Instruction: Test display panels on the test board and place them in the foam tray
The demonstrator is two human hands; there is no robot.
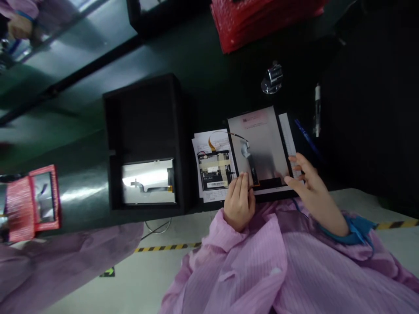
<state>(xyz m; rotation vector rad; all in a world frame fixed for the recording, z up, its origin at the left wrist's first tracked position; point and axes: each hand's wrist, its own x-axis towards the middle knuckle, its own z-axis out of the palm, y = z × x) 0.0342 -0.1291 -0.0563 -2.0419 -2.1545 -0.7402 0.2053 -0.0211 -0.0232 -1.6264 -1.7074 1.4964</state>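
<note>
A silver-backed display panel point(262, 139) lies face down at the table's front edge. My left hand point(240, 200) rests on its lower left corner, fingers stretched out and close together, beside a dark flex cable point(252, 170). At the panel's lower right, my right hand point(306, 183) has its fingers apart, with the thumb near the panel's corner and fingertips by a white ruler-like strip point(288, 135). Left of the panel, a small circuit and battery assembly point(214, 170) with tan tape sits on printed papers point(207, 196). An orange ribbon and thin cable run from it to the panel.
A black foam tray point(178, 131) at left holds another display panel point(149, 194). Red bubble bags point(262, 22) lie at the back. A clear and metal holder point(273, 78), a white pen point(317, 109) and a blue pen point(306, 135) are nearby. Another person's sleeve point(81, 253) shows at left.
</note>
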